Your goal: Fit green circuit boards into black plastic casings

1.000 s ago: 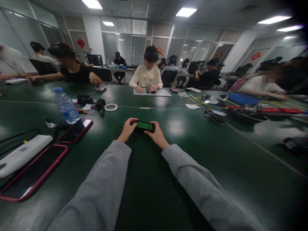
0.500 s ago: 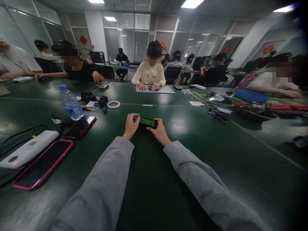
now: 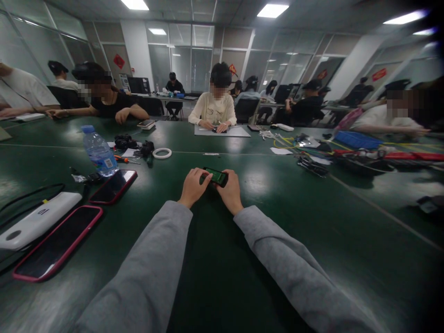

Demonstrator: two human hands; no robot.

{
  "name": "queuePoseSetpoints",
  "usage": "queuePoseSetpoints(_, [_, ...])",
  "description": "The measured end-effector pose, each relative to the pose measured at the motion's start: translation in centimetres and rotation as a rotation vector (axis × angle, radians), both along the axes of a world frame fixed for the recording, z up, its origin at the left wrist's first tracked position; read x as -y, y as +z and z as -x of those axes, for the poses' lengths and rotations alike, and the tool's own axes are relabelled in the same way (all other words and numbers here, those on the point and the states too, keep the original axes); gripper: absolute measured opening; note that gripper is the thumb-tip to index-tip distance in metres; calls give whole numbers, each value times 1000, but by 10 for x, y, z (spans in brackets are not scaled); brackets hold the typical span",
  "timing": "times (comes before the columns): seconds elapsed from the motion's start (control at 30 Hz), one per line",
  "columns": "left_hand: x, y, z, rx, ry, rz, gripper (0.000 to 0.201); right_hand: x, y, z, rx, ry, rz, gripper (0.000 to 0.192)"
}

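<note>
A black-edged smartphone (image 3: 218, 176) is held sideways above the green table, its face showing green with small light marks too fine to read. My left hand (image 3: 194, 186) is closed on its left end, with the thumb reaching over the face. My right hand (image 3: 229, 192) grips the right end, thumb along the near edge. The fingers behind the phone are hidden. Both forearms stretch forward in grey sleeves.
Left of my arms lie two red-cased phones (image 3: 59, 243) (image 3: 114, 186), a white power bank-like device (image 3: 41, 219) and a water bottle (image 3: 99, 151). A tape roll (image 3: 162, 153) and screwdriver (image 3: 126, 160) sit beyond. Cables (image 3: 312, 165) and a blue tray (image 3: 358, 139) lie right. A person (image 3: 217, 106) works opposite.
My left hand has shifted slightly right along the phone, and its thumb now covers more of the green face. My right hand still holds the other end. The view has tilted slightly upward.
</note>
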State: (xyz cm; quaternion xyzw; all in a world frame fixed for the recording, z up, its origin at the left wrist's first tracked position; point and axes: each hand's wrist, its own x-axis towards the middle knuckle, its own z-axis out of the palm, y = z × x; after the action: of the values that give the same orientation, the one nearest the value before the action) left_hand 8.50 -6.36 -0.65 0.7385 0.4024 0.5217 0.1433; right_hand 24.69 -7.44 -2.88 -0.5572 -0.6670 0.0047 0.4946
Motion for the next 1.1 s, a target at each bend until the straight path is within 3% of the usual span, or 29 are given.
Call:
queuePoseSetpoints(0.27, [9,1,-10,-343,58,-155,27,6,5,7,200,69,-120,40])
queuePoseSetpoints(0.53, [7,-3,-17,-417,76,-229,22,7,6,9,217,96,-141,38])
queuePoseSetpoints(0.77, [7,-2,-15,-327,81,-248,20,4,4,6,207,78,-97,38])
queuePoseSetpoints(0.9, [5,-2,-13,-222,149,-276,17,-1,0,1,106,35,-65,36])
queuePoseSetpoints(1.1, [5,-3,-12,-63,119,-272,12,-3,-4,-1,63,117,-45,41])
